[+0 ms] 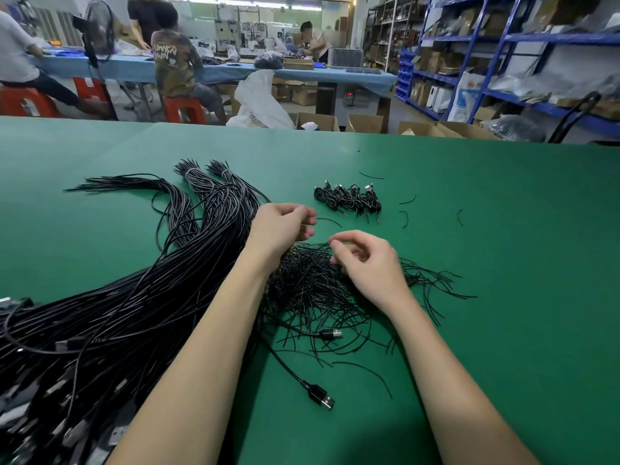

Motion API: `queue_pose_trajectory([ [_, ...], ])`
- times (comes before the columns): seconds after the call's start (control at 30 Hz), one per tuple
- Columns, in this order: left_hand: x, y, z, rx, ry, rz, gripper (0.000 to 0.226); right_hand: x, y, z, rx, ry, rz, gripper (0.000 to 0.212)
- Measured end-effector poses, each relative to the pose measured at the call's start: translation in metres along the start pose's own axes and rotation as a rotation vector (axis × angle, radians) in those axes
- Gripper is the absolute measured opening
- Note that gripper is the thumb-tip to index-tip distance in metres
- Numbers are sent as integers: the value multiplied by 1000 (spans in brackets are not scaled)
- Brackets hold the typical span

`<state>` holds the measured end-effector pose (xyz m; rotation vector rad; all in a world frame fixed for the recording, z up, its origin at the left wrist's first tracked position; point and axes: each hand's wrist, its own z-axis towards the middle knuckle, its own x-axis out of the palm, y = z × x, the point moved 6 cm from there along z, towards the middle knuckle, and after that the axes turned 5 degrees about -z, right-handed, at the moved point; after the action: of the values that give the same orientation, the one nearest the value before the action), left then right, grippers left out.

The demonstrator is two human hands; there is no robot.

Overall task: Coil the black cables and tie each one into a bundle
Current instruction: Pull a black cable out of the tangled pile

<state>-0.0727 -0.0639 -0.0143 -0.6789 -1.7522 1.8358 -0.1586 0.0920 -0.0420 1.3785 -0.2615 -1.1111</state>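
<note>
The flat green surface [486,263] carries everything. Largest on it is a thick sheaf of long black round cables [110,317], glossy and uncoiled, fanning from the near left edge toward the middle; their silver USB plugs crowd the near left corner, too many to count. Two far ends of the sheaf are banded with pale ties. In the middle lies a tangled heap of short thin black wire ties [312,286], uncountable, with several stray ties scattered to the right. One loose black cable with a USB plug [318,396] lies just in front of the heap. Beyond the heap stands a row of small coiled and tied black cable bundles [347,199], about five. The left hand [280,229] pinches one thin tie with curled fingers. The right hand [365,260] hovers above the heap, fingers curled; whether it holds a tie I cannot tell.
</note>
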Motion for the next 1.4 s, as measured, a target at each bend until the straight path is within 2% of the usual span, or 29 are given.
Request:
queue_pose_trajectory([
  [0.07,6,-1,-2,-69,70,-236,20,12,10,0,50,165,59,10],
  [0.1,7,-2,-2,-81,96,-259,19,19,14,-1,81,243,99,13],
  [0.17,9,-2,-3,-78,155,-176,18,32,23,-6,162,374,258,19],
  [0.23,13,0,-7,-85,213,-102,19,38,26,-8,229,403,355,22],
  [0.37,19,-2,-12,-97,279,-81,25,40,21,-11,357,332,426,19],
  [0.5,16,-9,-12,-43,295,64,29,25,25,-6,312,296,453,16],
  [0.57,14,-9,-11,-13,298,61,28,10,29,-1,298,245,561,14],
  [0.63,14,-10,-10,0,292,20,25,-5,22,4,373,167,715,15],
  [0.7,11,-11,-8,22,258,79,22,-12,14,6,451,151,808,14],
  [0.77,13,-9,-9,11,318,190,26,-15,7,6,476,153,778,15],
  [0.87,30,-7,-21,71,540,339,24,-19,2,6,452,97,636,14],
  [0.9,33,-10,-23,170,513,398,25,-22,2,7,439,81,600,12],
  [1.0,34,-21,-24,503,240,689,52,-29,4,7,395,80,511,9],
  [1.07,35,-18,-22,559,148,889,54,-33,6,6,340,147,443,14],
  [1.13,33,-11,-19,557,135,1023,39,-38,12,5,277,211,456,16],
  [1.2,32,-8,-18,557,180,1032,32,-48,15,6,227,199,532,18],
  [1.3,30,-15,-23,600,235,931,32,-63,5,10,260,27,604,18],
  [1.4,40,-21,-31,595,286,884,36,-71,-6,9,273,-133,379,18],
])
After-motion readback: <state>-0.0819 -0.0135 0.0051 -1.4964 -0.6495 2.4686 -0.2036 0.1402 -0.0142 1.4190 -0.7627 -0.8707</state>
